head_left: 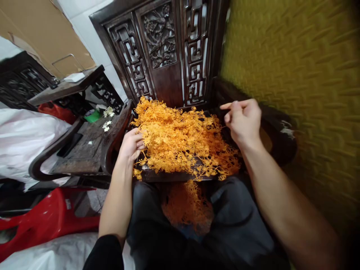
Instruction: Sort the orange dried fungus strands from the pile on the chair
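Partly out of sight, left fingers (137, 136) among orange sprigs (177, 137), grip unclear.

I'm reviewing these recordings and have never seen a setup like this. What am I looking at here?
There's no machine: these are a person's own bare hands, in one picture from a head-worn camera looking forward and down. A heap of bright orange, branching, plastic-looking sprigs lies on a dark wooden chair seat, before a carved dark wooden backrest. The left hand touches the heap's left edge; whether it grips any sprigs is unclear. The right hand hangs at the right, fingers bent, with nothing visibly held.
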Demonstrator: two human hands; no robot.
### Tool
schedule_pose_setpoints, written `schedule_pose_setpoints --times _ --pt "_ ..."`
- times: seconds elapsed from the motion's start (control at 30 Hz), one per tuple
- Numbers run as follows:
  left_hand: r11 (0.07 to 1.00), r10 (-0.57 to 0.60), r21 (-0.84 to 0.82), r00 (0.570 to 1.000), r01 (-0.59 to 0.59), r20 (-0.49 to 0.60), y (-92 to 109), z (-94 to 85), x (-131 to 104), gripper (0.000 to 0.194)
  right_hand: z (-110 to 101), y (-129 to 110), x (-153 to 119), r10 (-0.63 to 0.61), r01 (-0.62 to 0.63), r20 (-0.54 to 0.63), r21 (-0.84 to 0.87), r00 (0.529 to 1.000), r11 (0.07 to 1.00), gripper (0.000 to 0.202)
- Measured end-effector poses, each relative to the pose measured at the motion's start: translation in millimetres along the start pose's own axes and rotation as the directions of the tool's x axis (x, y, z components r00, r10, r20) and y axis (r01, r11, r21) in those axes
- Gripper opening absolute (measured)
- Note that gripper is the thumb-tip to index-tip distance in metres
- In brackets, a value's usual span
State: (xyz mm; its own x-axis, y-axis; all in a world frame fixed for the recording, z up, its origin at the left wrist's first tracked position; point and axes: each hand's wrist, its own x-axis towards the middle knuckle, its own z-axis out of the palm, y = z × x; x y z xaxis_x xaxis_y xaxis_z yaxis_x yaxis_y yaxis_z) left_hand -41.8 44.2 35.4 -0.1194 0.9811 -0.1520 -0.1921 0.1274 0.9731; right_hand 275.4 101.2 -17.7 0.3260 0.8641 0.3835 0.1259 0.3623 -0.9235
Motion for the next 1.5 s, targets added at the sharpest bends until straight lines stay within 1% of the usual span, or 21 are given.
schedule_pose_setpoints --times 0.07,0.1,0.13,0.2,0.23,0.27,0.3,0.37,0.43,0.47,0.53,0.57,0.6,0.67,0.73,0.87,0.93,1.03,1.17,1.37,1.5 --pt "0.999 0.015 -0.029 1.000 -0.014 0.022 -1 -1.4 0 0.031 4 -2 -10 0.130 -0.174 0.250 0.164 0.960 0.971 0.028" --pt "0.999 0.022 -0.038 0.999 -0.021 0.037 -3 0.4 0 0.031 10 -6 -18 0.187 -0.285 0.401 0.199 0.897 0.938 0.032" --pt "0.999 0.032 -0.045 0.998 -0.030 0.048 -4 3.7 0 0.032 18 -11 -28 0.237 -0.402 0.554 0.197 0.798 0.894 0.035" --pt "0.997 0.055 -0.054 0.997 -0.052 0.051 -9 12.8 -2 0.032 37 -23 -45 0.313 -0.581 0.715 0.158 0.625 0.799 0.041" --pt "0.996 0.063 -0.058 0.997 -0.060 0.048 -11 17.7 -3 0.032 45 -29 -52 0.327 -0.623 0.754 0.137 0.570 0.770 0.045" --pt "0.996 0.067 -0.062 0.997 -0.064 0.049 -13 21.9 -4 0.032 53 -33 -57 0.325 -0.632 0.773 0.123 0.545 0.765 0.048" --pt "0.996 0.070 -0.064 0.996 -0.066 0.054 -14 25.0 -4 0.033 59 -36 -61 0.306 -0.604 0.779 0.113 0.547 0.789 0.050" --pt "0.994 0.090 -0.064 0.995 -0.088 0.039 -13 25.0 0 0.033 64 -37 -63 0.223 -0.446 0.762 0.097 0.609 0.890 0.050" --pt "0.977 0.189 -0.078 0.978 -0.196 -0.088 -6 14.7 9 0.033 60 -35 -61 0.130 -0.246 0.730 0.054 0.671 0.968 0.050" --pt "0.955 0.262 -0.087 0.945 -0.283 -0.198 -2 6.1 15 0.033 55 -34 -59 0.104 -0.182 0.711 0.035 0.695 0.983 0.049" --pt "0.884 0.381 -0.089 0.817 -0.459 -0.433 7 -12.8 26 0.035 44 -32 -55 0.120 -0.205 0.688 0.042 0.716 0.978 0.046" --pt "0.866 0.391 -0.092 0.780 -0.491 -0.489 10 -20.3 30 0.037 39 -31 -53 0.157 -0.279 0.689 0.069 0.708 0.958 0.044" --pt "0.870 0.373 -0.106 0.784 -0.481 -0.495 11 -24.9 32 0.037 36 -31 -51 0.196 -0.370 0.701 0.103 0.686 0.923 0.043" --pt "0.909 0.310 -0.142 0.863 -0.392 -0.400 6 -22.8 30 0.036 37 -33 -52 0.237 -0.514 0.759 0.148 0.607 0.845 0.038" --pt "0.935 0.269 -0.158 0.925 -0.318 -0.270 -2 -8.0 22 0.034 45 -35 -55 0.233 -0.564 0.802 0.150 0.550 0.812 0.031" --pt "0.950 0.247 -0.163 0.959 -0.268 -0.138 -17 28.2 1 0.031 67 -34 -65 0.204 -0.539 0.772 0.205 0.602 0.817 0.031" --pt "0.955 0.244 -0.152 0.965 -0.256 -0.092 -19 37.9 -5 0.031 74 -33 -70 0.163 -0.531 0.786 0.234 0.597 0.814 0.036" --pt "0.935 0.319 -0.133 0.943 -0.330 -0.094 -16 39.3 -2 0.031 78 -32 -74 0.135 -0.497 0.776 0.250 0.616 0.831 0.045" --pt "0.841 0.475 -0.134 0.835 -0.524 -0.278 -7 31.1 8 0.038 73 -38 -73 0.163 -0.462 0.677 0.287 0.718 0.839 0.043" --pt "0.867 0.492 -0.007 0.859 -0.498 -0.142 -24 52.3 -11 0.033 73 -49 -70 0.149 -0.417 0.705 0.224 0.693 0.881 0.049" --pt "0.857 0.511 0.043 0.838 -0.513 -0.192 -24 54.9 -11 0.033 73 -46 -73 0.157 -0.329 0.615 0.176 0.772 0.928 0.046"
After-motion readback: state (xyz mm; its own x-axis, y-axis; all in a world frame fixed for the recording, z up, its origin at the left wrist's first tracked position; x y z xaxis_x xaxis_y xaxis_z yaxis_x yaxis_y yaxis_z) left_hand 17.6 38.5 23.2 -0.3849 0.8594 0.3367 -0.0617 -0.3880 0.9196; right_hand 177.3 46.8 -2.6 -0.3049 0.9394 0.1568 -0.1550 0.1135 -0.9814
